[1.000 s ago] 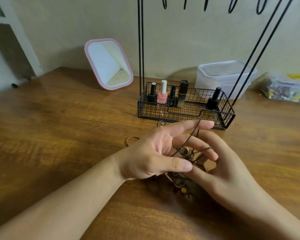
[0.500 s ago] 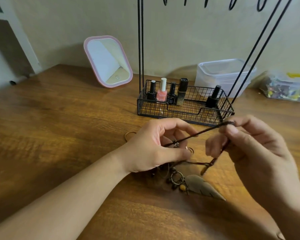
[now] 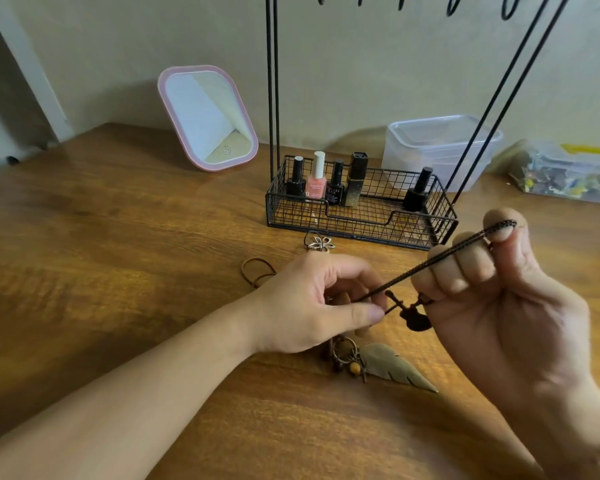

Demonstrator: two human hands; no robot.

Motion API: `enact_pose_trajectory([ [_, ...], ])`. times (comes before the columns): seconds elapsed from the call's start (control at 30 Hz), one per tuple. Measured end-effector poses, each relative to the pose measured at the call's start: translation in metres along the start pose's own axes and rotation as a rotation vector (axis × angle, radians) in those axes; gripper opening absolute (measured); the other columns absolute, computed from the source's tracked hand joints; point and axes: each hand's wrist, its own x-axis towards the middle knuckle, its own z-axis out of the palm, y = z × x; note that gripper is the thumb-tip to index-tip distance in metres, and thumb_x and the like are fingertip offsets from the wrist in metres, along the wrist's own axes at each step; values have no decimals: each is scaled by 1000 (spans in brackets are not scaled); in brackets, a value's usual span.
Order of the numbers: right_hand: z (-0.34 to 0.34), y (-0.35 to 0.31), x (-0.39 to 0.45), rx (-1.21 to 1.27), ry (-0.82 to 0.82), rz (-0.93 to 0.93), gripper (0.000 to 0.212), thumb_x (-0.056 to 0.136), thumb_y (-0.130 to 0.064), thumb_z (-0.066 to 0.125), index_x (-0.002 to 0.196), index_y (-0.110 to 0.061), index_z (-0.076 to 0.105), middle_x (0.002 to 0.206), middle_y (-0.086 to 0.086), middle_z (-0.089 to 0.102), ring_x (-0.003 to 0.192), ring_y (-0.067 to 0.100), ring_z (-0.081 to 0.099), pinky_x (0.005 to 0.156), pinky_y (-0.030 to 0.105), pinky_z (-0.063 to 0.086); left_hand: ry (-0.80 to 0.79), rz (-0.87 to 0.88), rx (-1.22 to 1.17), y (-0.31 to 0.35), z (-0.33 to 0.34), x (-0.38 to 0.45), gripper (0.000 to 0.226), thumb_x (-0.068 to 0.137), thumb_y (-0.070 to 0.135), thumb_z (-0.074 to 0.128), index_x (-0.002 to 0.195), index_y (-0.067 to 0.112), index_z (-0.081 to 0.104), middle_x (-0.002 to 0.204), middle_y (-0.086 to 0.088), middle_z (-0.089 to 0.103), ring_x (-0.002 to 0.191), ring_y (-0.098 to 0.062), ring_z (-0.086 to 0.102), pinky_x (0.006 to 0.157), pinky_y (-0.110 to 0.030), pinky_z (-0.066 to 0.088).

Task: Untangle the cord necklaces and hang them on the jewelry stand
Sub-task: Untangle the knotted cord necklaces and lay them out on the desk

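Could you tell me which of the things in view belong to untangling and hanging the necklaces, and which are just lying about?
Part of the job:
- dark cord, pulled taut between left hand and right hand
- guitar pendant
- leaf pendant
- flower pendant
- brown cord loop
- jewelry stand

Just lying about:
- pink mirror
- nail polish bottles
- clear plastic container

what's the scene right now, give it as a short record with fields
left hand: pinches the dark cord low, near the table
right hand: holds the cord raised, looped over the index finger
dark pendant: hangs on the cord between the hands
leaf pendant: lies on the table with beads and rings
flower pendant: on the table before the wire basket
basket contents: nail polish bottles
stand hooks: only partly in view; none shown carries a necklace
behind: pink mirror, clear plastic box
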Motion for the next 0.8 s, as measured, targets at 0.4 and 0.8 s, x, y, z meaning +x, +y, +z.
enact_pose_trajectory([
  [0.4,-6,9,-3,-6,-14,45,5,102,-13,45,98,-13,48,66,-1,25,60,18,28,62,30,27,15,34,253,-6,5,0,15,91,15,68,101,16,79,84,1,77,74,-17,70,64,-37,56],
  [0.8,-2,15,-4,-134,-11,56,4,97,-17,49,94,-15,51,61,-2,24,54,14,31,56,29,28,138,35,292,-7,8,2,14,80,26,82,90,17,81,68,0,73,59,-14,64,54,-30,52],
])
